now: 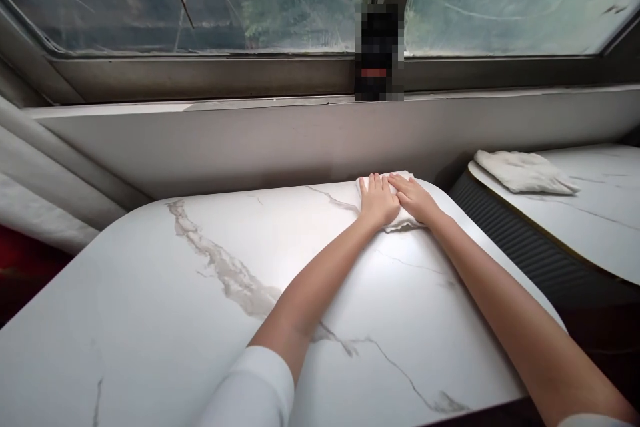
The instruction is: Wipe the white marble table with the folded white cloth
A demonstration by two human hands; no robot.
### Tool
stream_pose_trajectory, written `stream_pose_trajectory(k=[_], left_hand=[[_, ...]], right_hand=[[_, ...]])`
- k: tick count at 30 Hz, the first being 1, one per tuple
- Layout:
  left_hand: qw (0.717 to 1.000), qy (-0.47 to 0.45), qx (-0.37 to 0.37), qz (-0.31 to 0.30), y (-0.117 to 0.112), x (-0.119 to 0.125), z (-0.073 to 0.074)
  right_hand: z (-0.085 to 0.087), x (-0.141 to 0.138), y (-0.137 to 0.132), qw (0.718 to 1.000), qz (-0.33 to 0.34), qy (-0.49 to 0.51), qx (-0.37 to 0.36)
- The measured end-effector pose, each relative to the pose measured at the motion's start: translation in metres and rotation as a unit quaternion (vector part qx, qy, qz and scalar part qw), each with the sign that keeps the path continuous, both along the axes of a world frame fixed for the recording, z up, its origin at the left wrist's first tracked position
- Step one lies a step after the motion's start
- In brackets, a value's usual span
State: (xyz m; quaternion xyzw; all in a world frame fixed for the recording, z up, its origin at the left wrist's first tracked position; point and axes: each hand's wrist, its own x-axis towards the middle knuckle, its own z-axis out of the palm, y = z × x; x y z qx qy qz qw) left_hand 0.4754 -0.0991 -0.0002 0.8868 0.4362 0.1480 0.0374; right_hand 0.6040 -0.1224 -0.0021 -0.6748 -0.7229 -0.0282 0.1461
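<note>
A folded white cloth (403,221) lies near the far right corner of a white marble-patterned table (150,293). My left hand (380,203) presses down on the cloth with its fingers stretched out and spread. Right beside it, my right hand (413,199) also rests flat on the cloth, its fingers extended and pointing to the left. The two hands touch or nearly touch at the fingertips of the right one. Both palms hide much of the cloth; its edges show above and below them.
A second white cloth (525,173) lies on another marble-patterned table (613,213) at the right, across a gap. Beyond the tables runs a low wall (240,140) under a window (300,0). A blurred dark object (379,52) stands on the sill. A pale curtain (45,180) hangs at the left.
</note>
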Motion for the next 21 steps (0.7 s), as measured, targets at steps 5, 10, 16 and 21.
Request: stream_pose_trajectory(k=[5,10,16,21], left_hand=[[0.999,-0.001,0.000,-0.032,-0.055,-0.004,0.003],[0.995,0.003,-0.008,-0.099,-0.149,-0.011,0.010],[0.981,-0.007,-0.012,-0.193,-0.220,-0.013,0.013],[0.980,0.001,-0.019,-0.199,-0.199,-0.002,0.012]], right_hand=[[0.002,0.001,-0.063,1.000,0.014,-0.003,-0.006],[0.000,0.002,-0.177,1.000,0.018,-0.009,0.020],[-0.011,0.003,-0.279,0.997,-0.069,-0.042,0.022],[-0.015,0.009,-0.255,0.988,-0.147,-0.055,-0.006]])
